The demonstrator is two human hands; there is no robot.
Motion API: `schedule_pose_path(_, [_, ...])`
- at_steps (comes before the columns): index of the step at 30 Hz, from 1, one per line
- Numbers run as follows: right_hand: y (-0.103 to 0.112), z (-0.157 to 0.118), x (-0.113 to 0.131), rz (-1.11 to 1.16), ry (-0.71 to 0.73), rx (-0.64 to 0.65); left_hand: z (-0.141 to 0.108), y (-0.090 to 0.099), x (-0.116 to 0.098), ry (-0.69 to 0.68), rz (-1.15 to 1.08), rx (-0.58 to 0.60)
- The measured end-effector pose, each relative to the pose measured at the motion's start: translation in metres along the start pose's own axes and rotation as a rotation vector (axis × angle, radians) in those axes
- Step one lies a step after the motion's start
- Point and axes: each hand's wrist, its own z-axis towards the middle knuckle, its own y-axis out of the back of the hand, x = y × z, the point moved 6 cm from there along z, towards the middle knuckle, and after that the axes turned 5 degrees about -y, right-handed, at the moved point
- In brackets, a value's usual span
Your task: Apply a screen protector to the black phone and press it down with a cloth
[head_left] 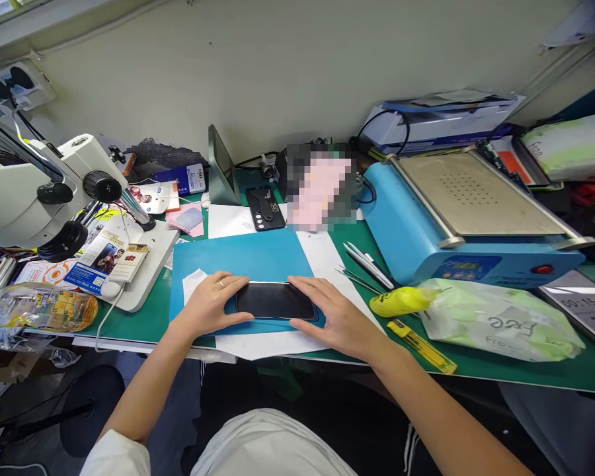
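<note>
A phone (276, 301) with a dark screen lies flat, screen up, on a blue mat (238, 254) near the table's front edge. My left hand (212, 305), with a ring on one finger, grips the phone's left end between thumb and fingers. Around the right end, my right hand (327, 312) holds it the same way, thumb on the near edge and fingers on the far edge. White paper (262, 345) shows under the mat. Behind the mat lies a black phone case or back (265, 208) with camera rings.
A microscope (54, 198) and a bottle (42, 307) stand or lie at left. On the right are a blue heating machine (401, 218), tweezers (369, 264), a yellow bottle (399, 301), a yellow case (421, 347) and a tissue pack (500, 320). A tablet-like screen (223, 165) stands behind.
</note>
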Motion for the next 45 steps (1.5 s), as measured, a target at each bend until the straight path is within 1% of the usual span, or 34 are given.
schedule_pose_path(5, [0.0, -0.003, -0.004, -0.007, -0.01, -0.022, -0.002, 0.002, -0.002, 0.001, 0.014, -0.012])
schedule_pose_path(20, [-0.001, -0.006, -0.005, -0.048, 0.024, -0.044, -0.005, 0.001, -0.001, 0.045, 0.025, 0.044])
schedule_pose_path(27, [0.0, -0.006, -0.004, -0.034, 0.027, -0.057, -0.009, 0.0, -0.001, 0.112, -0.031, 0.041])
schedule_pose_path(33, [0.0, -0.005, -0.003, -0.023, 0.027, -0.05, -0.013, -0.001, 0.002, 0.125, -0.079, 0.035])
schedule_pose_path(45, [0.003, -0.008, -0.001, -0.029, 0.061, -0.072, -0.012, -0.004, 0.004, 0.14, -0.098, 0.05])
